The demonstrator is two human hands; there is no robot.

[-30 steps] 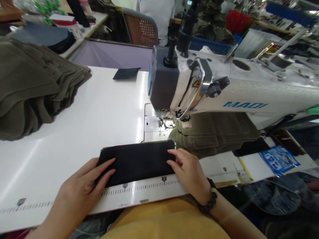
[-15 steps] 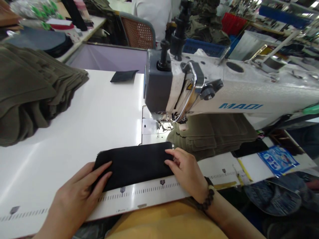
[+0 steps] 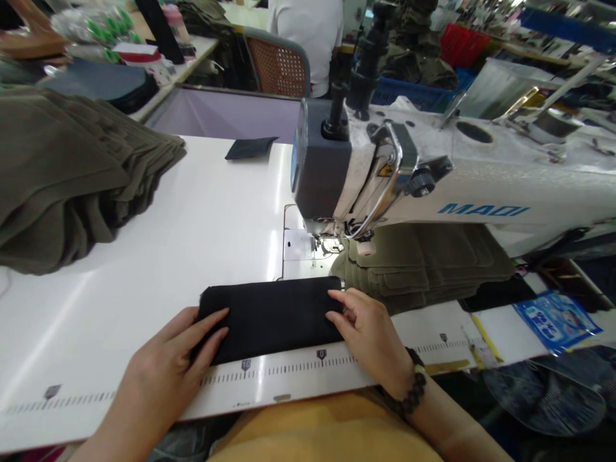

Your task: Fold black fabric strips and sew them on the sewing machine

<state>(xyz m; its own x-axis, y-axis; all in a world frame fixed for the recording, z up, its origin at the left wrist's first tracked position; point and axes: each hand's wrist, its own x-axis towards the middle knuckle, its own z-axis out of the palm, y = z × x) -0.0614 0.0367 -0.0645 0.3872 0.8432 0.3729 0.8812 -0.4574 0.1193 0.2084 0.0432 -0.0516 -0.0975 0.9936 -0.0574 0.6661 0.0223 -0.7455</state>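
A black rectangular fabric piece lies on the white sewing table, close to its front edge. My left hand grips its left end, thumb and index finger on top and the other fingers out of sight. At the opposite end my right hand pinches the fabric between thumb and fingers; a dark bead bracelet circles that wrist. Just beyond the fabric stands the sewing machine, its lit needle area a little past the fabric's right part. The fabric is apart from the presser foot.
Olive fabric pieces are heaped at the left, and a fanned olive stack lies under the machine arm. A small dark piece rests at the table's back. A blue packet lies at the right. Beyond sits a person in white.
The whole view has shifted, so the scene sits slightly farther right. Both hands keep their hold on the black fabric, which has barely moved relative to the table.
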